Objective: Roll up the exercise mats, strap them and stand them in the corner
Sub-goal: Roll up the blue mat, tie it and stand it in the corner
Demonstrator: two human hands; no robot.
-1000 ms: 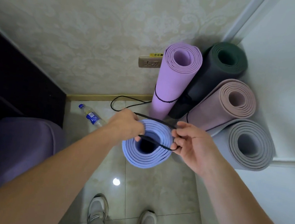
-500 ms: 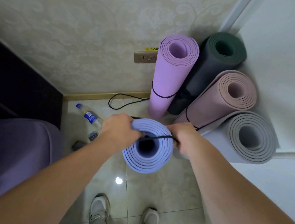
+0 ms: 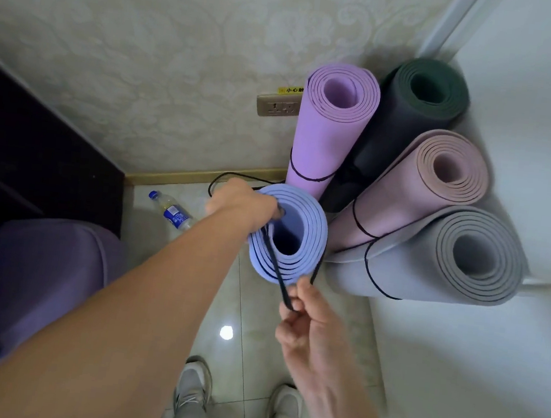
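Note:
A rolled blue mat [image 3: 300,246] stands upright on the tiled floor in front of me. My left hand [image 3: 241,206] grips its top rim on the left side. A black strap [image 3: 275,270] runs across the roll's top end and down to my right hand [image 3: 303,318], which pinches the strap's loop just off the near edge of the roll. In the corner behind lean several rolled mats with black straps around them: purple [image 3: 328,129], dark green [image 3: 417,101], pink [image 3: 443,173] and grey [image 3: 450,259].
A plastic water bottle [image 3: 172,212] lies on the floor at the left, near a purple cushioned seat [image 3: 40,271]. A black cord [image 3: 233,178] loops by the skirting under a wall socket [image 3: 277,104]. A white wall closes the right side. My shoes [image 3: 193,392] are below.
My right hand has drawn the strap away from the top of the blue roll toward me. My left hand has shifted its hold onto the roll's rim.

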